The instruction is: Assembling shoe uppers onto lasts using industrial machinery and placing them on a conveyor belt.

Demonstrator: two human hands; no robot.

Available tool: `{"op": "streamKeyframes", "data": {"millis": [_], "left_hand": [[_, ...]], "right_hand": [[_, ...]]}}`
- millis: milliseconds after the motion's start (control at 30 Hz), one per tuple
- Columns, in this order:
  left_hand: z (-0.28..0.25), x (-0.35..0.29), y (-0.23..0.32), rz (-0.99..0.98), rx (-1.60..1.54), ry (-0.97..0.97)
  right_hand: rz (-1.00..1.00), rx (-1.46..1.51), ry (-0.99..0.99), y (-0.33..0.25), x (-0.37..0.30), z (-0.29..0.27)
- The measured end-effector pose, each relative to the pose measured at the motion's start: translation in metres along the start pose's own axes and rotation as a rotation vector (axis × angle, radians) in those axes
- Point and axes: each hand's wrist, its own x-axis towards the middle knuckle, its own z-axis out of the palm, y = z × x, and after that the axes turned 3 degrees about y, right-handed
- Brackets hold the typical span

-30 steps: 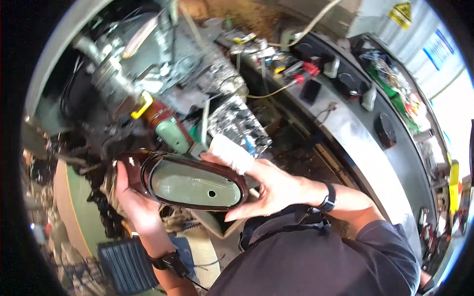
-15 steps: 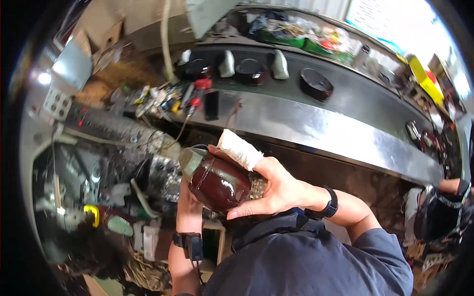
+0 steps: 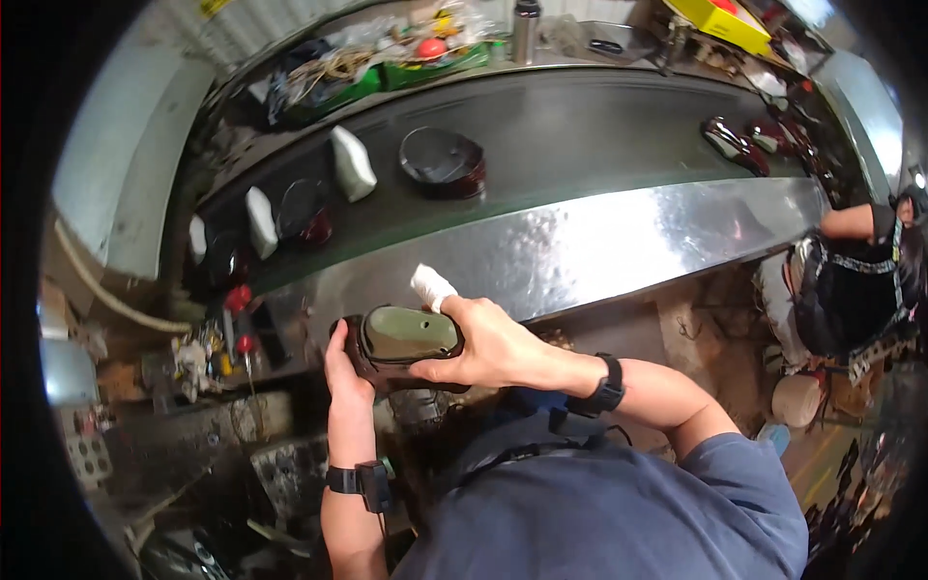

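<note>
Between both hands, in front of my body, is a glossy dark red shoe on a green shoe last (image 3: 414, 331). The last's smooth top, with a small hole in it, faces up. My left hand (image 3: 348, 365) cups the shoe's left end, thumb up along its side. Gripping the other end is my right hand (image 3: 478, 343), its thumb lying along the near side. A white cloth wad (image 3: 431, 286) sticks out beyond the right hand's fingers, seemingly held by them. The shoe's underside is hidden.
Beyond a shiny metal ledge (image 3: 580, 237) runs a dark conveyor belt (image 3: 570, 126). On it stand round dark red pieces with black tops (image 3: 443, 162), white pads (image 3: 352, 162) and glossy dark red shoes (image 3: 735, 145). Another person (image 3: 855, 280) is at the right. Tools (image 3: 208, 362) lie at the left.
My view has swung to the right. The shoe has been turned, so the green top of the last faces up instead of the dark red side. Both hands still hold it.
</note>
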Motion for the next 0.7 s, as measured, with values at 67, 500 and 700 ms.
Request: {"op": "streamKeyframes", "data": {"millis": [67,500,700], "left_hand": [[0.020,0.028,-0.015,-0.005,0.019,0.025],[0.069,0.045,-0.052,0.113,0.725,-0.178],[-0.009,0.029,-0.025,0.081,0.653,0.035]], "right_hand": [[0.097,0.013,0.013,0.037,0.007,-0.011],[0.269,1.117,1.051,0.270,0.045,-0.310],[0.608,0.646,0.778,0.268,0.172,-0.192]]}}
